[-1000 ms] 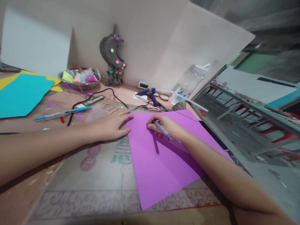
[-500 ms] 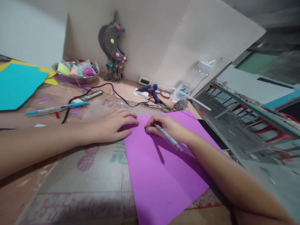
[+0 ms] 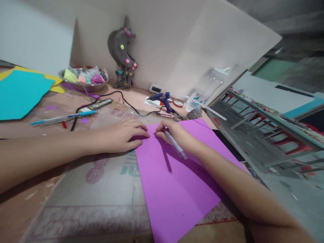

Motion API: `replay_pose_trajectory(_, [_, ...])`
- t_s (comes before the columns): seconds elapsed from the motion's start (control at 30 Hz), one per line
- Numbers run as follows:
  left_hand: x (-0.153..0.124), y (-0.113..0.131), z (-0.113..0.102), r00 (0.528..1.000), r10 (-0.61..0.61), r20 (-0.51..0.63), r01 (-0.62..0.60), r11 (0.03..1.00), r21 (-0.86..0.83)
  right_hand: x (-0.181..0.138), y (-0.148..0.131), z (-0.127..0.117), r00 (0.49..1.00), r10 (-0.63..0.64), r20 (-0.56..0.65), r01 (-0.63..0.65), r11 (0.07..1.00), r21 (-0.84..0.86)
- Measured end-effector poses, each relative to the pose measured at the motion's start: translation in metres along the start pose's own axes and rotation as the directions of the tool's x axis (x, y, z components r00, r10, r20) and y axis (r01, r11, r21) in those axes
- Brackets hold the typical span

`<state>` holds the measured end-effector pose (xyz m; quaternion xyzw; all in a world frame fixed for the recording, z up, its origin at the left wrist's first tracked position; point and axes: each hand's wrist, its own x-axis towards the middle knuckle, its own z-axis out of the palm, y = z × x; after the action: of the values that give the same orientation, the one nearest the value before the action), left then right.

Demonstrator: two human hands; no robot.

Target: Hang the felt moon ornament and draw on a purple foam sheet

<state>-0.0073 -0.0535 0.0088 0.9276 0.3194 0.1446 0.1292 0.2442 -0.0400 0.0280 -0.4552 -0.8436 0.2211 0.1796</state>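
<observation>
A purple sheet lies on a printed, translucent mat on the table. My left hand rests flat with its fingers spread, the fingertips on the sheet's left edge near the top. Closed around a slim, pale pen, my right hand sits on the upper part of the sheet. The pen slants back toward me, and its tip is hidden behind my fingers. Its shadow falls across the sheet.
Behind my hands are a blue glue gun with a black cord, grey yarn and a clear bottle. A metal bowl of packets, turquoise sheet and blue pen lie left. A dark flat object borders the sheet's right.
My right hand has moved slightly left and up on the purple sheet, with the pen still in it. My left hand stays in place. The view has shifted a little.
</observation>
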Motion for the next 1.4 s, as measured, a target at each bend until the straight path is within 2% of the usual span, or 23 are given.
replay_pose_trajectory(0.07, [0.0,-0.001,0.0,1.0,0.002,0.013,-0.002,1.0,-0.012,-0.006,-0.005,-0.004,0.99,0.074,0.117,-0.078,0.997,0.024])
replay_pose_trajectory(0.1, [0.0,-0.002,0.0,1.0,0.007,0.016,-0.007,1.0,-0.018,-0.007,-0.006,-0.004,0.987,0.095,0.13,-0.098,0.995,0.016])
replay_pose_trajectory(0.17, [0.001,-0.002,0.0,1.0,0.022,0.008,-0.022,0.999,-0.026,-0.006,-0.004,-0.001,0.995,0.078,0.058,-0.077,0.997,-0.021])
replay_pose_trajectory(0.27, [0.001,-0.001,0.0,1.0,0.028,0.001,-0.028,0.999,-0.016,0.002,0.001,0.007,0.993,-0.05,-0.106,0.041,0.995,-0.086])
replay_pose_trajectory(0.3, [0.0,-0.001,0.0,1.0,0.022,0.001,-0.022,1.0,-0.009,0.003,0.001,0.007,0.99,-0.067,-0.127,0.056,0.995,-0.088])
replay_pose_trajectory(0.33, [0.0,0.0,-0.001,1.0,0.015,0.004,-0.015,1.0,-0.004,0.003,0.001,0.006,0.992,-0.053,-0.114,0.046,0.997,-0.068])
replay_pose_trajectory(0.47, [-0.001,0.002,-0.001,1.0,0.006,-0.009,-0.006,1.0,-0.015,-0.004,-0.005,-0.001,0.991,0.089,0.1,-0.094,0.994,0.05])
replay_pose_trajectory(0.5, [-0.001,0.002,-0.001,1.0,0.012,-0.018,-0.012,1.0,-0.024,-0.005,-0.005,-0.001,0.99,0.097,0.103,-0.103,0.993,0.052])
replay_pose_trajectory(0.67, [-0.002,0.003,0.0,0.999,0.028,-0.046,-0.029,0.999,-0.021,-0.004,0.003,0.008,0.991,-0.041,-0.127,0.037,0.999,-0.028])
replay_pose_trajectory(0.7, [-0.002,0.003,0.0,0.999,0.023,-0.043,-0.024,1.0,-0.009,-0.003,0.003,0.008,0.989,-0.052,-0.138,0.048,0.998,-0.031])
replay_pose_trajectory(0.77, [-0.003,0.004,0.0,0.999,0.016,-0.049,-0.015,1.0,0.011,-0.003,0.0,0.006,0.998,-0.002,-0.067,0.003,1.0,0.016])
replay_pose_trajectory(0.87, [-0.003,0.004,0.002,0.997,0.026,-0.077,-0.025,1.0,0.014,-0.003,-0.003,0.002,0.991,0.128,0.049,-0.133,0.984,0.121])
replay_pose_trajectory(0.93, [-0.003,0.004,0.002,0.996,0.03,-0.082,-0.029,0.999,0.013,0.0,0.0,0.001,0.984,0.179,-0.016,-0.172,0.965,0.2])
replay_pose_trajectory(1.0, [-0.004,0.005,0.003,0.996,0.029,-0.083,-0.027,0.999,0.021,0.004,0.009,0.002,0.966,0.228,-0.118,-0.175,0.92,0.351])
replay_pose_trajectory(1.07, [-0.005,0.006,0.002,0.995,0.035,-0.096,-0.032,0.999,0.041,0.009,0.019,0.004,0.938,0.285,-0.197,-0.141,0.834,0.533])
replay_pose_trajectory(1.13, [-0.006,0.006,0.002,0.992,0.053,-0.111,-0.043,0.995,0.091,0.012,0.027,0.006,0.913,0.323,-0.248,-0.093,0.758,0.646])
replay_pose_trajectory(1.2, [-0.003,0.006,0.002,0.994,0.059,-0.088,-0.045,0.987,0.154,0.013,0.031,0.008,0.905,0.325,-0.274,-0.066,0.744,0.665])
replay_pose_trajectory(1.27, [0.003,0.009,0.003,1.0,0.01,-0.023,-0.006,0.985,0.174,0.014,0.033,0.009,0.911,0.311,-0.272,-0.064,0.756,0.652])
replay_pose_trajectory(1.33, [0.011,0.019,0.005,0.995,-0.077,0.058,0.069,0.989,0.13,0.014,0.033,0.01,0.916,0.299,-0.268,-0.062,0.764,0.642])
replay_pose_trajectory(1.4, [0.018,0.039,0.005,0.985,-0.097,0.144,0.094,0.995,0.026,0.014,0.034,0.011,0.917,0.296,-0.267,-0.062,0.768,0.638])
